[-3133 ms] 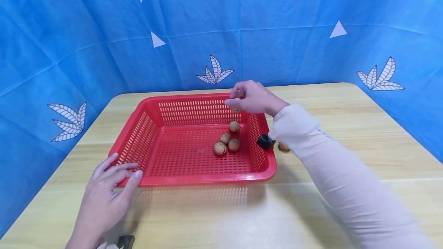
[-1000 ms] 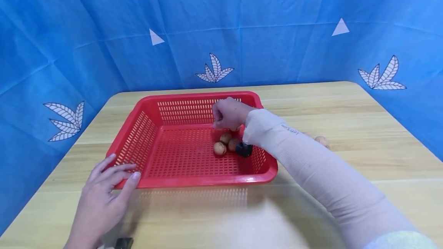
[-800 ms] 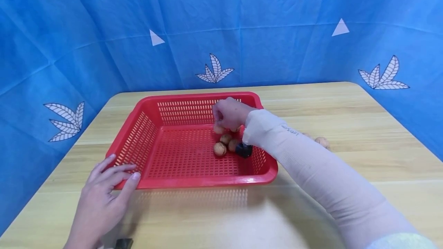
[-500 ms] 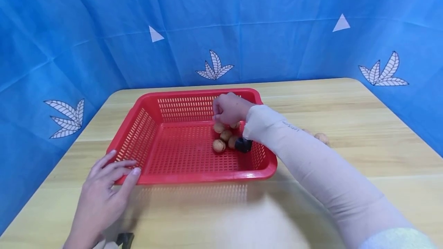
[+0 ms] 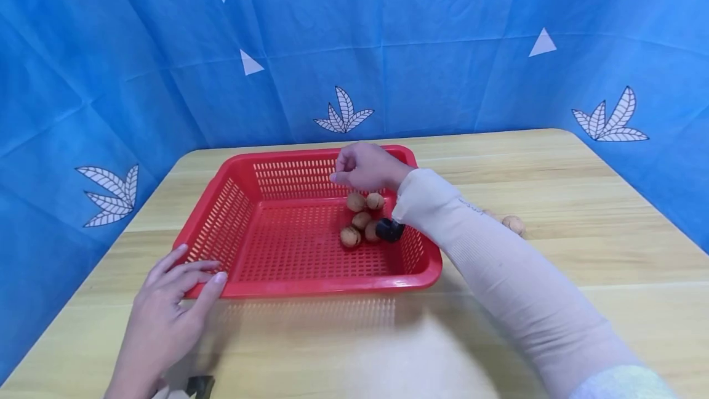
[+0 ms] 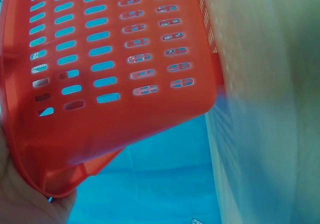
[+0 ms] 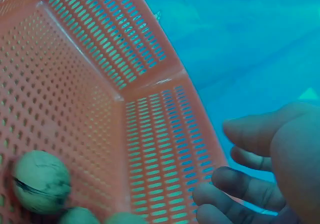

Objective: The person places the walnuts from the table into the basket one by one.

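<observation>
The red plastic basket stands on the table, with several walnuts clustered in its right half. My left hand grips the near left corner, fingers over the left rim and thumb on the front rim; the left wrist view shows that corner of the basket against the hand. Above the far right part of the basket is my right hand, its fingers loosely bent and holding nothing. The right wrist view shows the right hand beside the rim, apart from the walnut on the basket floor.
A walnut lies on the wooden table right of the basket, with another partly hidden behind the right sleeve. A blue cloth with leaf and triangle prints hangs behind the table.
My right hand came over the basket holding a walnut, lowered it and let it go beside the others, then rose slightly. The left hand stays at the corner.
</observation>
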Action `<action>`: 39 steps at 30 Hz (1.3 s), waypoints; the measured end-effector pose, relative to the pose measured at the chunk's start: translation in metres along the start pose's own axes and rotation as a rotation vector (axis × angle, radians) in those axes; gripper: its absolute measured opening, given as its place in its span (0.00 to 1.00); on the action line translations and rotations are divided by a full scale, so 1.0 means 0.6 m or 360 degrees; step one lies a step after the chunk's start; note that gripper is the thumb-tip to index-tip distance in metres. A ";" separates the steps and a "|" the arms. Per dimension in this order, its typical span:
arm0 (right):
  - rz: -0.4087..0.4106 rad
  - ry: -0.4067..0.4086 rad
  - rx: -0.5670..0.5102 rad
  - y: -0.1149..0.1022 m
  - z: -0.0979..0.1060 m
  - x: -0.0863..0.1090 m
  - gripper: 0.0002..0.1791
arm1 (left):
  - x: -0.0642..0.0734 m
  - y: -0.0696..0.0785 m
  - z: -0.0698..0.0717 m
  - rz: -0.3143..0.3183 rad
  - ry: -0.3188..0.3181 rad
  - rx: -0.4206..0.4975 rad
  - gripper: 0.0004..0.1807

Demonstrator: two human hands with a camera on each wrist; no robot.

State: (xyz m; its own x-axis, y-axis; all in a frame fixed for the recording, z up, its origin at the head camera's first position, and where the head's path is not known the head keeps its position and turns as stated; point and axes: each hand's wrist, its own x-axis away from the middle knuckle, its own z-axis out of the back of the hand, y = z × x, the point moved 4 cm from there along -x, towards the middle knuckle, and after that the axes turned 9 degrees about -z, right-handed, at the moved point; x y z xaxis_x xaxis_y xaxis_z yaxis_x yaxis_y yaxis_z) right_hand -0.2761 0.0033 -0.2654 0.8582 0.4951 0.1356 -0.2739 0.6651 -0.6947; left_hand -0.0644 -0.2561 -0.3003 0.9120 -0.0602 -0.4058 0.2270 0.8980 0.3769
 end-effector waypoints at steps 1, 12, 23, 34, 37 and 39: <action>-0.0005 0.0000 -0.0036 -0.002 0.003 0.002 0.09 | -0.001 -0.001 -0.001 0.0010 -0.0008 0.0000 0.19; 0.0033 0.0148 -0.0160 -0.016 0.057 0.041 0.09 | 0.005 -0.006 -0.006 0.0050 -0.0040 -0.0014 0.19; -0.0013 0.0408 -0.0270 0.049 0.117 0.093 0.10 | 0.001 -0.010 -0.007 0.0011 -0.0006 -0.0008 0.18; -0.0268 0.0438 -0.0164 0.167 0.144 0.145 0.15 | 0.006 -0.016 -0.003 0.0005 0.0032 -0.0019 0.17; -0.0299 0.0426 -0.0087 0.199 0.147 0.163 0.15 | 0.005 -0.012 -0.006 -0.0012 0.0050 0.0004 0.16; -0.0298 0.0414 -0.0033 0.221 0.149 0.176 0.15 | 0.004 -0.008 -0.009 -0.0022 0.0049 0.0022 0.15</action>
State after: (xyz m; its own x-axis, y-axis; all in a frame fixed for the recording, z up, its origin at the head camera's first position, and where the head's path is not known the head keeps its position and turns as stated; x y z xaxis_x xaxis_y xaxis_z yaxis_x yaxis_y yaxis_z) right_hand -0.2603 0.1937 -0.2798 0.9758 0.2039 0.0790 -0.0943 0.7183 -0.6893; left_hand -0.0655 -0.2583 -0.3076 0.8978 -0.0587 -0.4364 0.2443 0.8910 0.3827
